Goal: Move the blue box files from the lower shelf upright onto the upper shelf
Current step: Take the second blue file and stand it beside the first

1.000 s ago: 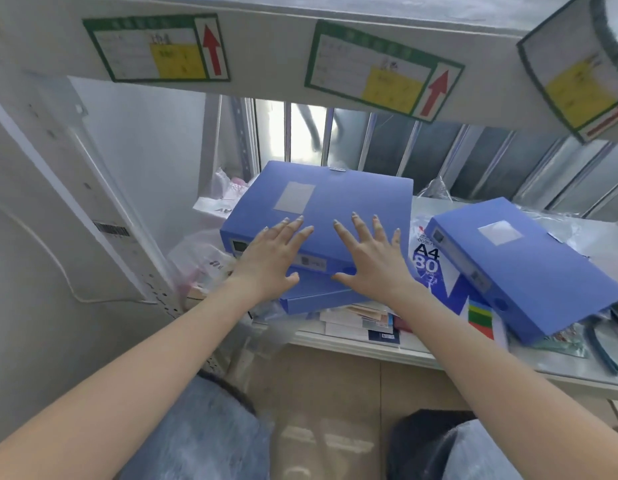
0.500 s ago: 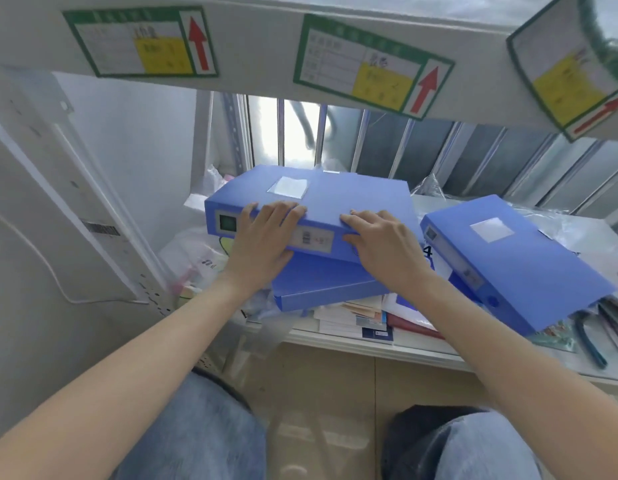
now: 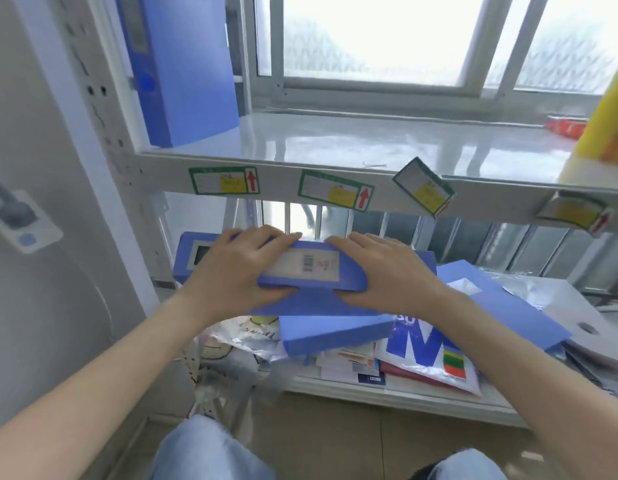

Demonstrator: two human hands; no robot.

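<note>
My left hand (image 3: 238, 271) and my right hand (image 3: 387, 271) grip a blue box file (image 3: 314, 271) from both sides, its labelled spine facing me, lifted just off the lower shelf. Below it lies a second blue box file (image 3: 335, 332) flat on a pile of papers. A third blue box file (image 3: 501, 306) lies flat to the right. On the upper shelf (image 3: 335, 143), at the far left, one blue box file (image 3: 182, 67) stands upright against the post.
The upper shelf's front beam (image 3: 491, 199) carries several green-framed labels. A yellow object (image 3: 602, 123) stands at its right end. Plastic bags (image 3: 238, 341) and an A4 paper pack (image 3: 425, 344) crowd the lower shelf. A window is behind, and a wall socket (image 3: 16, 216) at left.
Both hands went from resting on the top file to gripping its spine and pulling it toward me. The view has tilted up, bringing the upper shelf and the upright file into sight.
</note>
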